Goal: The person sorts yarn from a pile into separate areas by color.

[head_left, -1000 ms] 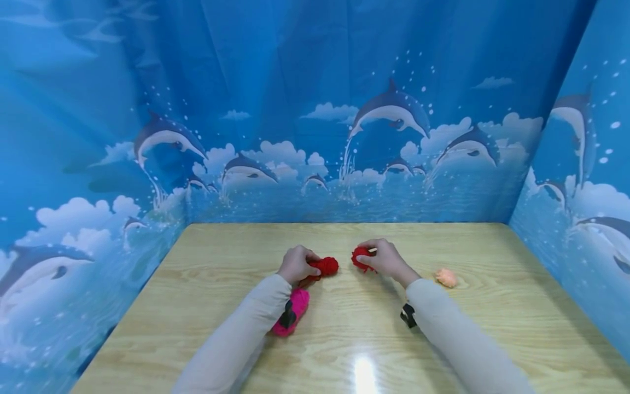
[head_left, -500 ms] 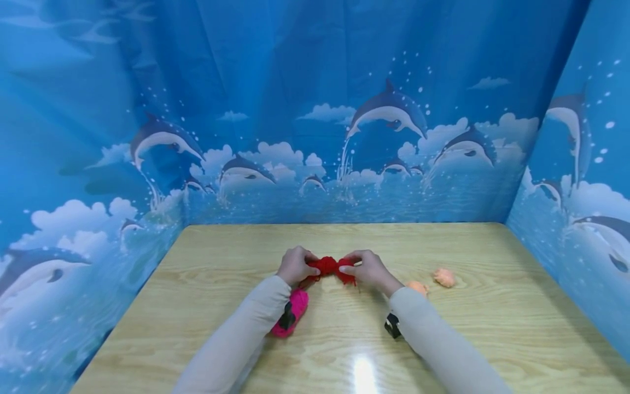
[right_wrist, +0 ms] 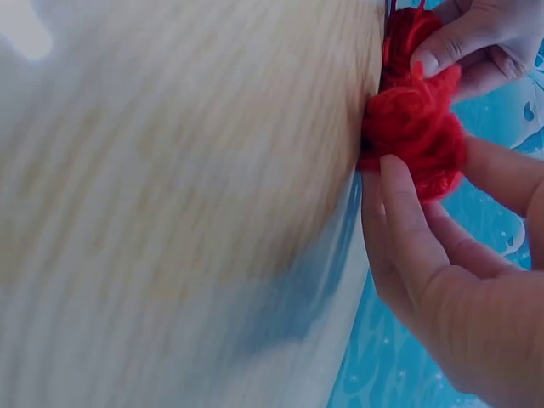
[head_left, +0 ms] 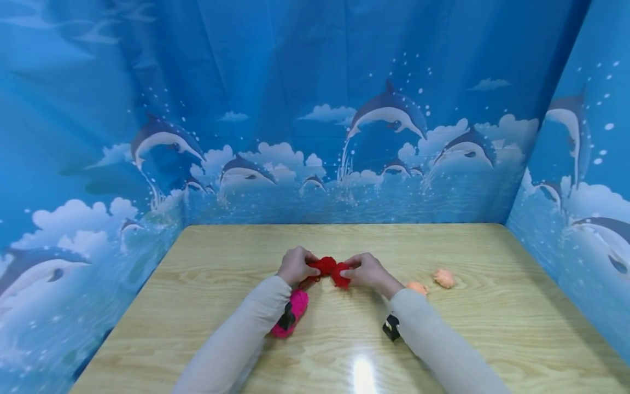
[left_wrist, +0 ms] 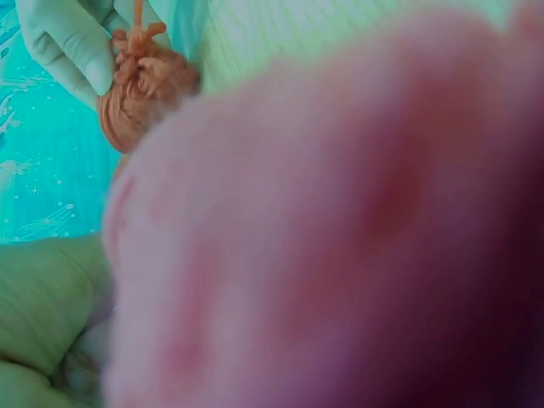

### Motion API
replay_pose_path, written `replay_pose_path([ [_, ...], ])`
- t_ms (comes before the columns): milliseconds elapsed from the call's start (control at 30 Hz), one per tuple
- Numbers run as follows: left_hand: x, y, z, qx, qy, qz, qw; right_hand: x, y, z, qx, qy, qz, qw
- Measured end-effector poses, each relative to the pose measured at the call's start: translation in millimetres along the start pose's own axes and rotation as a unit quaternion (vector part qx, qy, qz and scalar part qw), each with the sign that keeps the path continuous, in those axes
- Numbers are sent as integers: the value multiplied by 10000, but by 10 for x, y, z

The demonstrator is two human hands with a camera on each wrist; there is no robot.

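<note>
Near the middle of the table, my left hand (head_left: 295,266) grips a red yarn ball (head_left: 327,265) at its left end. My right hand (head_left: 369,271) pinches another red yarn ball (head_left: 340,275) between thumb and fingers. In the head view the two balls meet side by side. The right wrist view has the right hand's ball in front, partly covering the left hand's one. A bright pink yarn ball (head_left: 298,306) lies under my left wrist, partly hidden by it. A big pink blur (left_wrist: 297,229) fills most of the left wrist view, hiding much of the left hand.
Two peach yarn balls lie on the right: one (head_left: 444,278) is in full view, the other (head_left: 417,288) is partly behind the right sleeve. Blue dolphin-print curtains (head_left: 315,137) enclose the wooden table (head_left: 226,241) at its back and sides.
My right hand has moved left with its red ball until it meets the left hand's ball. A second peach ball has come into view beside the right sleeve. The left hand has stayed put.
</note>
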State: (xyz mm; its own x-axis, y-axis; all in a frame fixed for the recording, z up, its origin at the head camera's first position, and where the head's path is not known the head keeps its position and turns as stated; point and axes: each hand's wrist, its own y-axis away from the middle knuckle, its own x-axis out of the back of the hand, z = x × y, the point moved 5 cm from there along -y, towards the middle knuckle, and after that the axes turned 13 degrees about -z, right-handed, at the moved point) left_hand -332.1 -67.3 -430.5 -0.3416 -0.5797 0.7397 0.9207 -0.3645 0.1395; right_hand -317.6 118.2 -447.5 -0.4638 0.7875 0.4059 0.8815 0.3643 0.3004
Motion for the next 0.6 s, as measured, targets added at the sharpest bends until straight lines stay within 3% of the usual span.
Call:
replay_pose_path([
  [167,5,5,5,-4,-55,31,10000,-84,-1,-29,50,-401,7,9992],
  [600,19,18,21,-167,-272,120,9994,-155,-4,-37,140,-508,320,9981],
])
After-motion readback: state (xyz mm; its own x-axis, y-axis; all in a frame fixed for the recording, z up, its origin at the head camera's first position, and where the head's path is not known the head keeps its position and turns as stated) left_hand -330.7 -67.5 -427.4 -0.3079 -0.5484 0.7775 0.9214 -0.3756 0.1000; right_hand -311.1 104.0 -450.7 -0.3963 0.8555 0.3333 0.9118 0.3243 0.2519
